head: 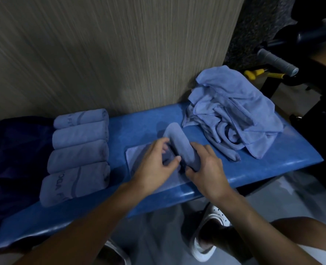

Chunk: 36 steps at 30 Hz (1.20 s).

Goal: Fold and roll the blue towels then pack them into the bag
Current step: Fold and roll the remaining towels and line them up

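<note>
1. The blue padded surface (pixel 273 150) ran along a pale wood-grain wall (pixel 101 54).
2. Dark navy fabric (pixel 14 150) covered the surface's left end; whether it was the bag could not be told.
3. A heap of loose light-blue towels (pixel 234 111) lay at the far right corner.
4. Four rolled light-blue towels (pixel 78 153) lay side by side near the left end.
5. A half-rolled light-blue towel (pixel 179 148) lay mid-surface by the near edge. The fingers of the left hand (pixel 154 165) and the right hand (pixel 206 169) were curled around its roll.

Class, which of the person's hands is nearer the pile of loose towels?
Right. The right hand grips the half-rolled towel just left of the pile; the left hand is farther left, across that towel.
</note>
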### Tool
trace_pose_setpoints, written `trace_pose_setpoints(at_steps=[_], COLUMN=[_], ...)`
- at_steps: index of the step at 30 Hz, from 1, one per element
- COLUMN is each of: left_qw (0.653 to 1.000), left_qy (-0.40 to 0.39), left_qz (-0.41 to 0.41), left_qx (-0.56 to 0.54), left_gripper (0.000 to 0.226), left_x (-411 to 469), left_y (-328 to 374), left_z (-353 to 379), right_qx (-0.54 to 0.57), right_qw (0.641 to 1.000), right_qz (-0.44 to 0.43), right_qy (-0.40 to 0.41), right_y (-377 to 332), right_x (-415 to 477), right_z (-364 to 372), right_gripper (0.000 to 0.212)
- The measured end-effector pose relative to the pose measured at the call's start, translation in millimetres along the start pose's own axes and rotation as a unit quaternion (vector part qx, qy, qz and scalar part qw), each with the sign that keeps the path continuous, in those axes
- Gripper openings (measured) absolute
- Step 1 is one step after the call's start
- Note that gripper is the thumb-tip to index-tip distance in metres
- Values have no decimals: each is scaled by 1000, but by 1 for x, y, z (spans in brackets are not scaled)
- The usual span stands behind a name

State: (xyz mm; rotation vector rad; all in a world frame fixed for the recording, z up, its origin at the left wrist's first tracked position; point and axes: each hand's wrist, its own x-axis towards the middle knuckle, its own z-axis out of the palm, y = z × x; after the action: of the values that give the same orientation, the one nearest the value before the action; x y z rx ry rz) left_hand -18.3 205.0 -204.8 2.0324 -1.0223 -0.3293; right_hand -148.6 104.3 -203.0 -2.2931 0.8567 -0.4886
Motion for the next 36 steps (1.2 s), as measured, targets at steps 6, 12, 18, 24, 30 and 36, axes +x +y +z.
trace_pose_setpoints(at_steps=[6, 12, 18, 24, 30, 36], left_qw=[858, 861, 987, 991, 977, 967], left_qy=[-35, 5, 102, -5, -28, -58], left_qz=[-302, -341, -116, 48, 34, 27], left_qx=[-415, -378, -45, 127, 209, 247], left_gripper=[29, 34, 47, 69, 74, 81], left_x=[21, 29, 7, -29, -29, -32], left_y=[36, 11, -8, -28, -38, -38], left_z=[-16, -12, -20, -30, -33, -37], right_qx=[-85, -4, 115, 4, -31, -18], right_qw=[992, 990, 993, 997, 996, 996], right_qz=[-96, -142, 11, 20, 50, 78], right_qy=[6, -17, -28, -81, -70, -46], right_y=[-2, -6, -7, -14, -18, -18], right_x=[-9, -13, -9, -14, -11, -6], right_z=[8, 10, 17, 22, 22, 27], right_gripper=[74, 61, 61, 74, 63, 61])
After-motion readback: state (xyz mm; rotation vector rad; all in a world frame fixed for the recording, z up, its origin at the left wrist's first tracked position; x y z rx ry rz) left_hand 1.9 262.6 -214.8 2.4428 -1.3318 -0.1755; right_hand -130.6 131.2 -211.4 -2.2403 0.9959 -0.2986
